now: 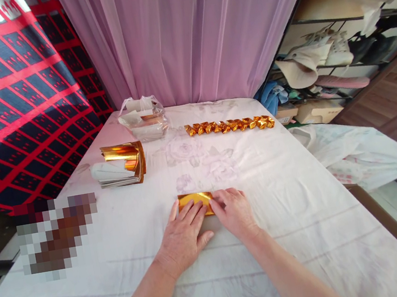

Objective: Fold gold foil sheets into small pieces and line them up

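Note:
A folded sheet of gold foil paper (196,198) lies flat on the cloth-covered table in front of me. My left hand (183,237) rests over it with fingers stretched out, pressing on its front part, the thumb apart on the cloth. At the paper's right edge, my right hand (235,211) has its fingers curled together, thumb and fingertips at the corner. Farther back on the left stands a bent stack of gold and white foil paper (121,164). A row of folded gold foil pieces (230,125) lies at the back right.
A clear plastic bag (143,119) with papers inside stands at the table's back left. Purple curtains (179,35) hang behind the table. To the right are a shelf with caps and shoes and a white plastic bag (366,151). A blurred patch covers something at left.

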Demonstrator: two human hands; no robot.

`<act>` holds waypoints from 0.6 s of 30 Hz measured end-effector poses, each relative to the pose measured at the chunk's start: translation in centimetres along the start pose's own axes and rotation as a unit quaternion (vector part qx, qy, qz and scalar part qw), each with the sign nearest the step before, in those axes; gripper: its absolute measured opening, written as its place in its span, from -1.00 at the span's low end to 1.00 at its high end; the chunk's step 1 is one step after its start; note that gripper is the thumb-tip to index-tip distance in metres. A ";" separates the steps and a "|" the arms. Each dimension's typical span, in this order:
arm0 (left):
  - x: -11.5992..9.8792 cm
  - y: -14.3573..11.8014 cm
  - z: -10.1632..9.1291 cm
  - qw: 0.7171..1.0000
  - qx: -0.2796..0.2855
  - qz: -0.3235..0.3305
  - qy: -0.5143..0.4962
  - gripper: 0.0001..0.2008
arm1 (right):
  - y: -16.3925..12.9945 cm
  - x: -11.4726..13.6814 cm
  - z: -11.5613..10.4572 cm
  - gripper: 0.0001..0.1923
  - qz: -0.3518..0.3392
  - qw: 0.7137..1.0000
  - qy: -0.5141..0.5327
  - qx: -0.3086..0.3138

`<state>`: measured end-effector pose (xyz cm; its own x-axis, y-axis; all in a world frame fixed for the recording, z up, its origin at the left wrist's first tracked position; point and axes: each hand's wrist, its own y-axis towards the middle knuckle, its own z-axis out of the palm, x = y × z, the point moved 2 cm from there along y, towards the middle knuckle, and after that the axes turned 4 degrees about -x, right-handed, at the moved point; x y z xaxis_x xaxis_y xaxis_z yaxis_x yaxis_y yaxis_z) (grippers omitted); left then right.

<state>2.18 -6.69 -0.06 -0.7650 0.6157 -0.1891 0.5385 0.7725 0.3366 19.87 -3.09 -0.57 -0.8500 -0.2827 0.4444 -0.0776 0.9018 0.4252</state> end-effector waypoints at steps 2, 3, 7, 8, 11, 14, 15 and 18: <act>0.0 -0.1 0.1 1.000 0.000 -0.002 0.001 -0.44 | 0.0 -0.1 -0.1 -0.86 0.005 1.000 0.007 -0.012; 0.0 -0.1 0.1 1.000 0.000 -0.004 0.002 -0.44 | 0.0 -0.2 -0.1 -0.85 0.005 1.000 0.006 -0.018; 0.0 -0.2 0.1 1.000 0.008 -0.012 -0.002 -0.45 | 0.2 -0.6 0.0 -0.76 -0.010 1.000 -0.004 -0.025; 0.0 -0.2 0.1 1.000 0.010 -0.014 -0.003 -0.45 | 0.3 -0.7 0.1 -0.75 -0.017 1.000 -0.004 -0.021; 0.0 -0.2 0.2 1.000 0.013 -0.021 -0.005 -0.44 | 0.5 -0.9 0.4 -0.77 -0.025 1.000 -0.009 -0.004; 0.0 -0.2 0.3 0.999 0.019 -0.026 -0.007 -0.44 | 1.1 -0.9 0.7 -0.80 -0.022 0.999 -0.015 0.019; 0.0 -0.2 0.3 0.999 0.022 -0.027 -0.008 -0.43 | 1.3 -0.9 0.8 -0.81 -0.021 0.999 -0.015 0.025; 0.1 -0.2 0.4 0.999 0.030 -0.027 -0.012 -0.43 | 2.0 -0.7 1.1 -0.87 -0.013 0.999 -0.016 0.036</act>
<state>2.10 -6.73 -0.48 -0.7850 0.5759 -0.2283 0.5173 0.8121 0.2700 19.76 -0.78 -0.87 -0.8630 -0.2965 0.4091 -0.1360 0.9162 0.3770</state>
